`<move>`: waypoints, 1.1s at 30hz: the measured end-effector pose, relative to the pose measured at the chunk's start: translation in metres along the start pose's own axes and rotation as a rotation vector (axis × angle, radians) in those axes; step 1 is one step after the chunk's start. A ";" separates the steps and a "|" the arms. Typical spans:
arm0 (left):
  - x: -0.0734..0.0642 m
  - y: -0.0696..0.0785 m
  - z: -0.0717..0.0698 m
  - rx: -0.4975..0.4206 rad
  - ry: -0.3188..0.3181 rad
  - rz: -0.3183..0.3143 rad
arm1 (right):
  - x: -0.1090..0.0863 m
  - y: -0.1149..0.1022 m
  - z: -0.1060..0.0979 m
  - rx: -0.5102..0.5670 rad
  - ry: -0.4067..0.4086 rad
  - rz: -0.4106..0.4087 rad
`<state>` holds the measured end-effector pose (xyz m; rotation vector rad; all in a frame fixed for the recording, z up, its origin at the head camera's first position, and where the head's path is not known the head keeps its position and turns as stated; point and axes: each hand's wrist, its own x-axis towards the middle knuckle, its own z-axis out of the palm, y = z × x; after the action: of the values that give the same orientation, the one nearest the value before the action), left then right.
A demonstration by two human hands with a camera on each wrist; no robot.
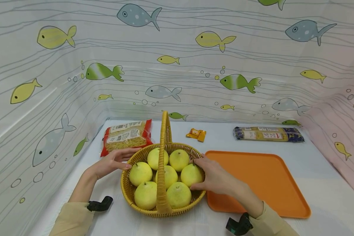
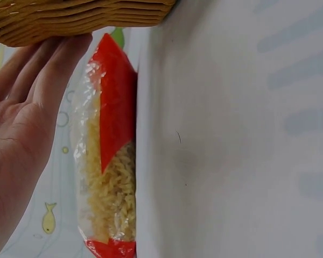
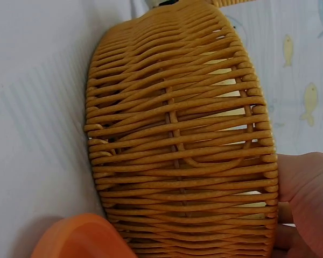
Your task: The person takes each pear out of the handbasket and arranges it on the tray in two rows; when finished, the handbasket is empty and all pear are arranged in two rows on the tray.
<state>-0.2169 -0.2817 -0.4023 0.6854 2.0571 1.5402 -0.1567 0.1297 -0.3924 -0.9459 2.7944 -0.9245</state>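
Observation:
A woven basket (image 1: pixel 162 214) with a tall arched handle holds several yellow-green pears (image 1: pixel 178 195). At its left side, my left hand (image 1: pixel 113 163) rests against the outer wall with fairly straight fingers, the thumb at the rim; the left wrist view shows its fingertips touching the wickerwork (image 2: pixel 86 24). My right hand (image 1: pixel 216 175) reaches over the right rim and grips the rightmost pear (image 1: pixel 191 174) between thumb and fingers. From the right wrist camera, the basket's side (image 3: pixel 183 134) hides most of that grip; only part of the hand (image 3: pixel 312 193) shows beyond the rim.
Behind the left hand lies a red-and-clear bag of pasta (image 1: pixel 127 136). Small orange packets (image 1: pixel 196 134) sit behind the basket. An orange tray (image 1: pixel 253 183) lies close at its right, with a long packet of noodles (image 1: pixel 268 134) further back. Fish-patterned sheets enclose the white table.

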 end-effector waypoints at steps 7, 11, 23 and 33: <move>-0.001 0.000 0.000 -0.012 -0.002 0.000 | 0.000 0.003 0.003 0.018 0.056 -0.031; -0.001 0.000 -0.001 0.002 -0.001 0.006 | 0.000 0.003 0.004 0.023 0.075 -0.049; -0.001 -0.002 0.000 0.008 0.011 0.005 | -0.001 0.003 0.004 0.022 0.099 -0.077; -0.001 -0.001 0.000 0.001 0.004 0.011 | -0.002 0.004 0.006 0.043 0.117 -0.061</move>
<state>-0.2163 -0.2820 -0.4030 0.6960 2.0603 1.5477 -0.1565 0.1303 -0.3999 -1.0083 2.8426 -1.0774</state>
